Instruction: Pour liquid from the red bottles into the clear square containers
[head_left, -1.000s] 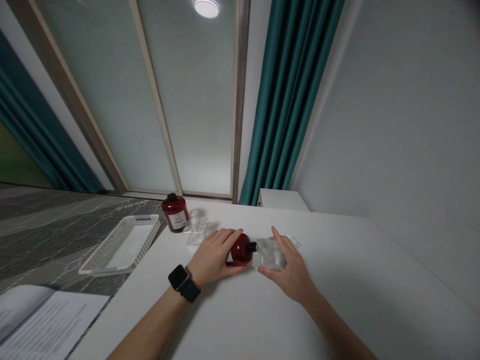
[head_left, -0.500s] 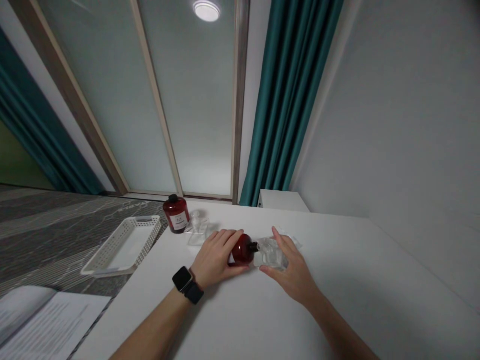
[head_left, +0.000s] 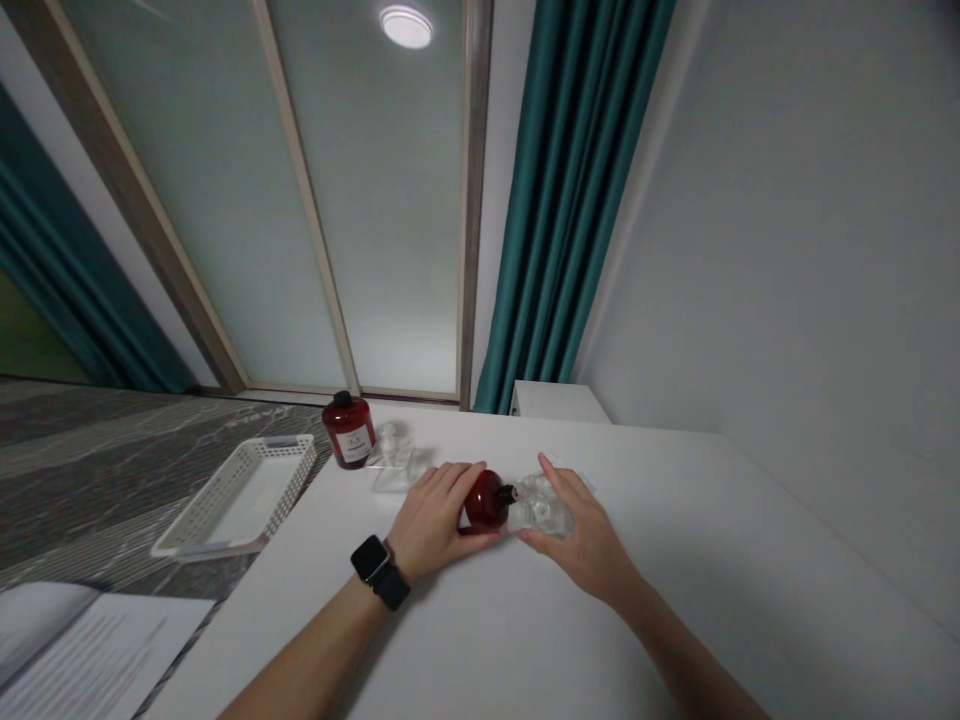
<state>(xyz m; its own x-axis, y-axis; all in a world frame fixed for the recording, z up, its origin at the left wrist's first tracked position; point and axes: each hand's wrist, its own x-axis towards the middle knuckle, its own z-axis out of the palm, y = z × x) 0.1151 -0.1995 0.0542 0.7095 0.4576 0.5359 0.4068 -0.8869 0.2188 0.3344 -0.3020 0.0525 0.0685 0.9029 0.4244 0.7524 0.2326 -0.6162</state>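
A dark red bottle (head_left: 487, 503) lies on its side on the white table, its black neck pointing right. My left hand (head_left: 439, 510), with a black watch on the wrist, is closed around the bottle's body and covers most of its label. Just past the neck is a piece of clear plastic packaging (head_left: 540, 506). My right hand (head_left: 585, 535) spans it, thumb on the near side and fingers on the far side; part of the plastic is hidden behind the fingers.
A second red bottle (head_left: 349, 432) with a black cap stands upright at the table's far left corner, beside more clear plastic (head_left: 391, 455). Left of the table are a white basket (head_left: 289, 490) and an open book (head_left: 112, 650). A white cabinet (head_left: 561, 402) stands behind the table.
The view has shifted slightly. The clear plastic looks a little different in shape between my right thumb and fingers. My left hand and the bottle stay almost as they were.
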